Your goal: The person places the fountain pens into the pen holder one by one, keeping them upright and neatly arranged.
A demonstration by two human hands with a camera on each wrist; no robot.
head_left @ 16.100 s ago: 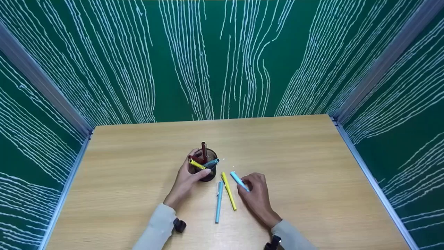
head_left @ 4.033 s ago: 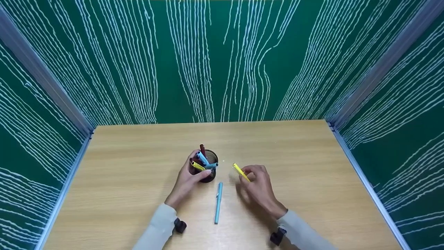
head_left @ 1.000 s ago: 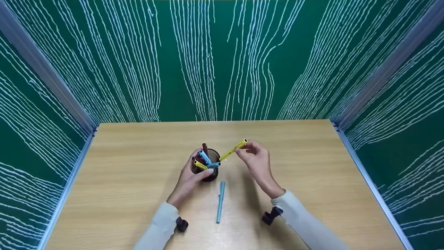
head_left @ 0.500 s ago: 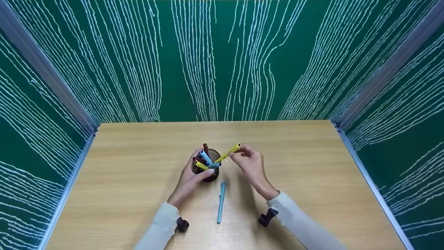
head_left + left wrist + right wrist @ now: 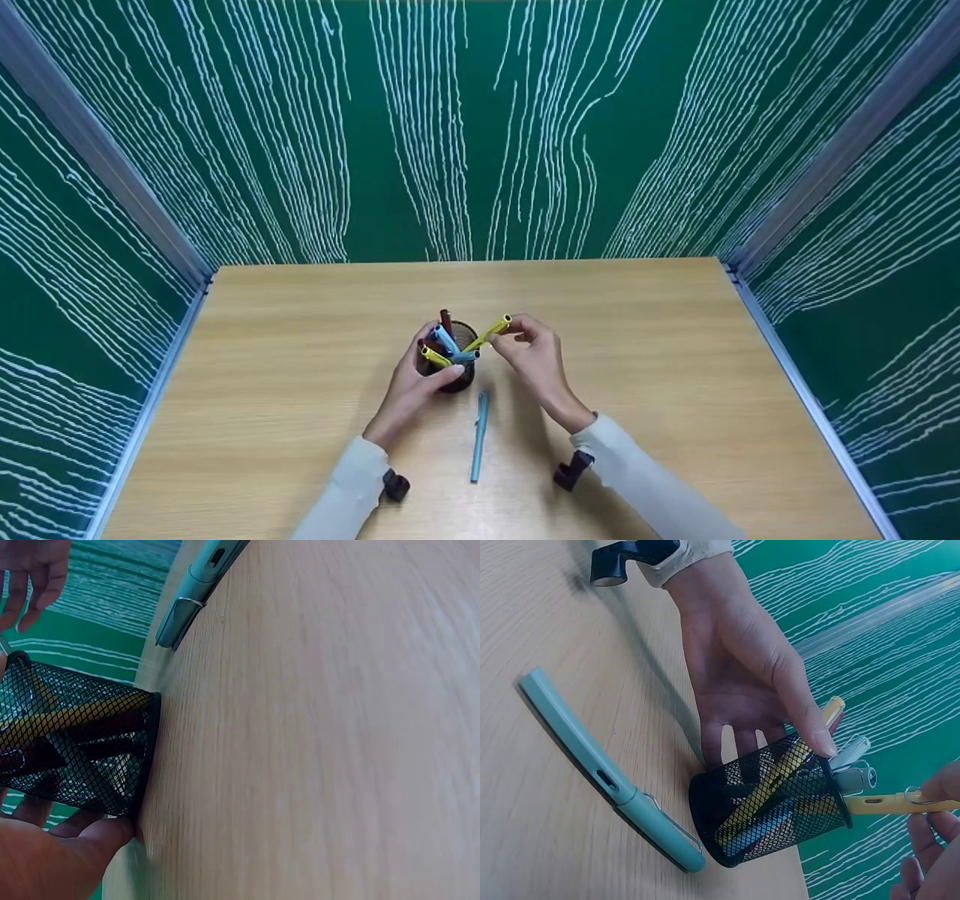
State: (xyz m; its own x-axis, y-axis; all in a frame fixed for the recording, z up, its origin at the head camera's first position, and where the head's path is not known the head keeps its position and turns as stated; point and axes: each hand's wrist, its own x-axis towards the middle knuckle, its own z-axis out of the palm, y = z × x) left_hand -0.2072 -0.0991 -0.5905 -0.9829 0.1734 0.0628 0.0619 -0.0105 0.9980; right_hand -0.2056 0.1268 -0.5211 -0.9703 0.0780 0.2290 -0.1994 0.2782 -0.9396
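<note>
A black mesh pen cup (image 5: 452, 367) (image 5: 75, 757) (image 5: 769, 806) stands mid-table with several pens in it: yellow, light blue and dark red. My left hand (image 5: 409, 386) (image 5: 742, 675) grips the cup from its left side. My right hand (image 5: 529, 352) pinches a yellow pen (image 5: 487, 333) (image 5: 885, 804) by its upper end, its lower tip inside the cup's rim. A teal pen (image 5: 478, 435) (image 5: 607, 772) (image 5: 199, 589) lies on the wooden table (image 5: 675, 390) just in front of the cup.
Green panels with white wavy lines (image 5: 480, 127) wall the table on three sides, with metal rails (image 5: 795, 367) along the left and right edges. Black wrist-camera mounts (image 5: 568, 472) sit on both sleeves.
The right hand lifted the yellow pen from the table, carried it left and lowered its tip into the cup. The left hand has kept hold of the cup; the teal pen has not moved.
</note>
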